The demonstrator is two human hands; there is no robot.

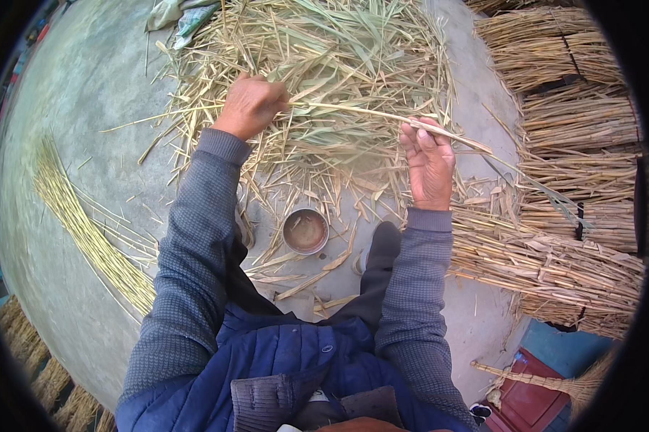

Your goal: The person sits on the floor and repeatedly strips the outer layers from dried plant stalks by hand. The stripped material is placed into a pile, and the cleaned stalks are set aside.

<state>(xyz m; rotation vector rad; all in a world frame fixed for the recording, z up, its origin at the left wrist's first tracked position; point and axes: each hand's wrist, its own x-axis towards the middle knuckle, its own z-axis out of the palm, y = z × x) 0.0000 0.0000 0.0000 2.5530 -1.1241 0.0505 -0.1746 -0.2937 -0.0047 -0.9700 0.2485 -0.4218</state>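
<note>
A long, thin reed stalk (360,111) runs almost level in front of me, above a heap of dry leaves (339,65). My left hand (254,104) is closed in a fist around it, and the stalk's thin pale end sticks out to the left. My right hand (431,162) pinches the stalk farther right between thumb and fingers, palm turned partly up. Beyond that hand, a dry leafy end slants down to the right. Below, between my feet, stands a small round metal bowl (305,231) with a reddish-brown inside.
Bundles of uncut reeds (555,252) are stacked along the right. A sheaf of clean yellow stalks (94,223) lies on the concrete floor (87,93) at left. At lower right, a straw broom (533,378) lies over a dark red board (529,403). A cloth sack (187,18) lies at the far edge.
</note>
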